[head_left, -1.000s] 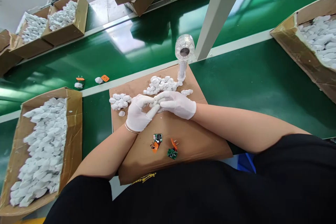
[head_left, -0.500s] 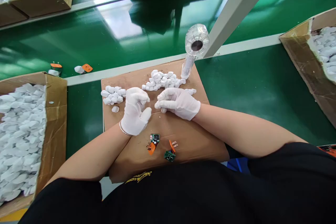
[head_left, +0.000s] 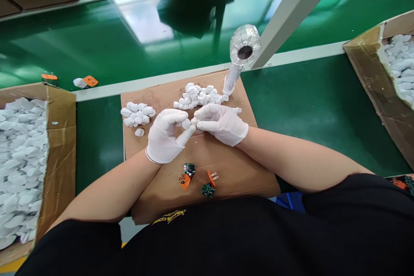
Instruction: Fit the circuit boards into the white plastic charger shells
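Both hands wear white gloves and meet over a brown cardboard sheet [head_left: 233, 159]. My left hand [head_left: 164, 136] curls its thumb and fingers around a small white lump [head_left: 185, 123]. The fingertips of my right hand [head_left: 221, 124] are pinched together right beside that lump; what they hold, if anything, blends with the glove. Behind the hands lies a heap of white lumps [head_left: 202, 95], with a smaller heap [head_left: 137, 114] to the left and a single lump [head_left: 139, 132] below it. Nearer my body are two green circuit boards [head_left: 189, 168] [head_left: 207, 190] with orange plug pieces.
A clear plastic, round-headed device with a handle [head_left: 237, 58] stands at the sheet's back edge, by a grey post [head_left: 291, 17]. Cardboard boxes of white pieces stand left [head_left: 61, 138] and right [head_left: 365, 56]. Orange plugs with white parts [head_left: 90, 80] lie back left.
The hands have come closer together until their fingertips nearly meet. A white lump now shows between my left thumb and fingers. The view has shifted slightly.
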{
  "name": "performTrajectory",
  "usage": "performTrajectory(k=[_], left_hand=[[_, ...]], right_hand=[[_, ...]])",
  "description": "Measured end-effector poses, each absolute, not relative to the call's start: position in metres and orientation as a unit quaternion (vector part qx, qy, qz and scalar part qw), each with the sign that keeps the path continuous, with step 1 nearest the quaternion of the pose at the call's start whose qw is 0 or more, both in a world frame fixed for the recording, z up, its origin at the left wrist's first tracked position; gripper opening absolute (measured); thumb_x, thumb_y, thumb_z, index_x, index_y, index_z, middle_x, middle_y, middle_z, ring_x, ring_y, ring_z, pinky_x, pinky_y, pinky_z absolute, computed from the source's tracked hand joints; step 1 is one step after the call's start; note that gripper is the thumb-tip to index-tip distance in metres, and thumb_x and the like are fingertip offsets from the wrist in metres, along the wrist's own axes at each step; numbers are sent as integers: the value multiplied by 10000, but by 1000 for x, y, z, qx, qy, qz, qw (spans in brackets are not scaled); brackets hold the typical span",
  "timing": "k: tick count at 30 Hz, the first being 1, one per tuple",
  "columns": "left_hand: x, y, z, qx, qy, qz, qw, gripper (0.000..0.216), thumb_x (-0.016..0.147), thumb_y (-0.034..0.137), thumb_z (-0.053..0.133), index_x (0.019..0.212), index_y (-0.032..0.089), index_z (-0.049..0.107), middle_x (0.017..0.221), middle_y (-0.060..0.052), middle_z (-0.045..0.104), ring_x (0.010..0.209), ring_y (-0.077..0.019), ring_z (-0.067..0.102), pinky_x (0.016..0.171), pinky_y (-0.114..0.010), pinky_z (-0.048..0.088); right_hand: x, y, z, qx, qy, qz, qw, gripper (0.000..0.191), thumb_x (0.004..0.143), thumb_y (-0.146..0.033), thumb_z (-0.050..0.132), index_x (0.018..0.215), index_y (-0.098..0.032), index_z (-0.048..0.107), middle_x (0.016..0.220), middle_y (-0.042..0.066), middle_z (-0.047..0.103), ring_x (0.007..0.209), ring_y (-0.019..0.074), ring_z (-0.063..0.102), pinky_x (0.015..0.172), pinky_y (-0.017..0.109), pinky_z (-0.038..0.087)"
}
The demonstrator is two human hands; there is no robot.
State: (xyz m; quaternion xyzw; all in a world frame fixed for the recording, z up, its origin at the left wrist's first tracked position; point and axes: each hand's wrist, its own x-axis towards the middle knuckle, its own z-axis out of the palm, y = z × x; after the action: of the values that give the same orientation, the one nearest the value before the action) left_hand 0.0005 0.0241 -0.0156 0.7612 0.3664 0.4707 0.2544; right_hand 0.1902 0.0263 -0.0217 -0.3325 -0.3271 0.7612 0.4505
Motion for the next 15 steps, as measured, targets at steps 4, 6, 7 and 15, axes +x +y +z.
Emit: performTrajectory(k=[4, 6, 7, 15], left_hand=[[0, 24, -15, 765, 363, 472, 246, 314, 789, 222, 780, 1015, 269, 567, 756, 29, 638, 776, -155, 630, 803, -371, 551], [1, 25, -14, 767, 348, 476, 252, 321, 785, 196, 784, 1017, 265, 573, 756, 31, 650, 799, -155, 646, 809, -358, 547], [1, 25, -13, 770, 340, 475, 258, 323, 785, 189, 785, 1021, 261, 577, 764, 29, 657, 807, -155, 656, 811, -354, 547], [0, 26, -8, 796, 322, 450, 246, 377, 769, 219, 817, 1079, 270, 608, 783, 19, 704, 790, -165, 648, 831, -404, 520]], right_hand=[[191, 28, -24, -316, -335, 764, 451, 303, 608, -248, 891, 833, -161, 708, 881, 29, 741, 865, 153, 696, 843, 323, 575], [192, 29, -25, -304, -340, 774, 439, 307, 620, -244, 883, 865, -157, 720, 906, 35, 750, 861, 159, 701, 837, 330, 580], [192, 29, -26, -301, -344, 776, 434, 309, 627, -241, 879, 880, -155, 723, 915, 39, 754, 857, 160, 703, 832, 331, 583], [195, 28, -19, -299, -387, 777, 396, 294, 649, -204, 857, 899, -133, 721, 869, 41, 765, 820, 153, 711, 809, 313, 574]])
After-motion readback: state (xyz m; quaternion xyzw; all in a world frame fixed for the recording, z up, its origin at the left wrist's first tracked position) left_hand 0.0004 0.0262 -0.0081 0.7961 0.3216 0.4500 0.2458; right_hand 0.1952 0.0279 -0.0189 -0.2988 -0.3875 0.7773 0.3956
